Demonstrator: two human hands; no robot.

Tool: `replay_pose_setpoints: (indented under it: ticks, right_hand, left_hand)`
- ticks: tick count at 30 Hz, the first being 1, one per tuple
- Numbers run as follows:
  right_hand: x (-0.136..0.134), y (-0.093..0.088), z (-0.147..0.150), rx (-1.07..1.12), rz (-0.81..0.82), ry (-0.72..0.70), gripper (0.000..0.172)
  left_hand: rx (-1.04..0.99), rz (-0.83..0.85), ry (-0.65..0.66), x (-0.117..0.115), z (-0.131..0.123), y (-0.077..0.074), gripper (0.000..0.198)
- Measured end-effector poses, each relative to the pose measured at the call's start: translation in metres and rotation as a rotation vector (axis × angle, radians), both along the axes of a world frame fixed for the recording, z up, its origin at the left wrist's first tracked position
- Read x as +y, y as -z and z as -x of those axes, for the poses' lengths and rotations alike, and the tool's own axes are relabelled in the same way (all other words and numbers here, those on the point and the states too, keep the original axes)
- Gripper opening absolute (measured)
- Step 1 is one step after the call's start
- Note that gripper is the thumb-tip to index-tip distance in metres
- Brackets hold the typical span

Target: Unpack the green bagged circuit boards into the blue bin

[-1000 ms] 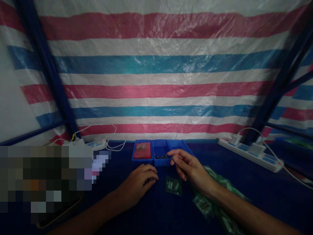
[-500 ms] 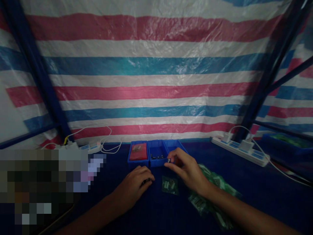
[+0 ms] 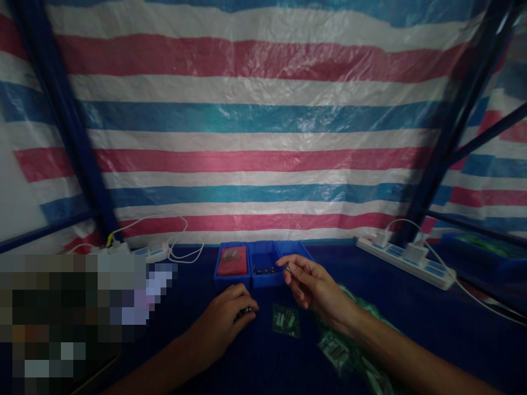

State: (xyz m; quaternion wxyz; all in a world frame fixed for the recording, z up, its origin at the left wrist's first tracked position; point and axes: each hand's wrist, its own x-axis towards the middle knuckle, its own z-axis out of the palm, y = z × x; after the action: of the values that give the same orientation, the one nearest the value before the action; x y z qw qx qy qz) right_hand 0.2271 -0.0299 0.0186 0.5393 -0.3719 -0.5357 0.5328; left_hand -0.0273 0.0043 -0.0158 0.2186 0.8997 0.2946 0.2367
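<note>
My right hand [image 3: 309, 281] is raised in front of the blue bins, turned partly palm up. Its thumb and index finger pinch a small shiny metal piece [image 3: 287, 268]. My left hand [image 3: 230, 310] rests low over the table, fingers curled around several small dark metal pieces [image 3: 244, 312] that show between thumb and fingers. Similar small pieces [image 3: 264, 269] lie in the middle blue bin [image 3: 269, 281]. Between my hands a small clear bag of metal parts [image 3: 285, 320] lies flat on the table.
Red packets [image 3: 231, 262] fill the left bin. Beneath and beside my right forearm lies a pile of green-tinted bags [image 3: 340, 351]. Power strips [image 3: 428, 269] with white cables stand at both sides. Behind hangs a striped sheet [image 3: 247, 115]; a blurred patch covers the left.
My right hand has rolled from knuckles up toward palm up, still pinching a small metal piece. My left hand stays nearly in place. The whole view has shifted slightly.
</note>
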Motion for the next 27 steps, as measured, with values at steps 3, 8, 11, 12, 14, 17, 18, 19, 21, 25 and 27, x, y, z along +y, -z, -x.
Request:
replay_pose_setpoints:
  ticks: [3,8,11,12,14,17,18,19,21,25,27]
  right_hand:
    - [-0.001,0.002,-0.001,-0.238,-0.125,0.107,0.035]
    - [-0.004,0.003,-0.007,-0.693,-0.508,0.326,0.013]
    - [-0.004,0.002,-0.007,-0.786,-0.614,0.369,0.008]
    - [-0.004,0.002,-0.006,-0.764,-0.594,0.363,0.009]
    - [-0.003,0.001,-0.003,-0.635,-0.452,0.296,0.015]
    - [-0.001,-0.002,0.001,-0.341,-0.189,0.129,0.032]
    - [0.000,-0.003,0.001,-0.258,-0.136,0.090,0.035]
    - [0.002,-0.003,0.001,-0.192,-0.104,0.067,0.036]
    - [0.004,-0.004,-0.001,-0.100,-0.066,0.055,0.035]
    - [0.008,0.000,-0.005,-0.064,-0.046,0.073,0.036]
    - [0.008,0.003,-0.006,-0.156,-0.084,0.115,0.036]
  left_hand:
    - [-0.010,0.012,-0.005,-0.001,0.000,-0.002,0.013]
    - [-0.002,0.018,-0.019,-0.002,0.000,-0.003,0.011]
    - [-0.002,0.022,-0.026,-0.001,0.000,-0.002,0.009]
    - [0.001,0.021,-0.025,-0.001,0.000,-0.001,0.009]
    - [0.004,0.005,-0.023,0.000,0.001,-0.001,0.009]
    - [0.017,-0.022,-0.038,-0.001,0.000,-0.002,0.012]
    - [0.030,-0.022,-0.043,-0.001,0.000,-0.003,0.011]
    - [0.045,-0.020,-0.047,-0.002,0.000,-0.004,0.011]
    - [0.067,-0.018,-0.051,-0.003,-0.001,-0.005,0.010]
    - [0.053,-0.038,-0.038,-0.004,-0.001,-0.004,0.011]
    - [0.041,-0.042,-0.032,-0.003,-0.001,-0.002,0.012]
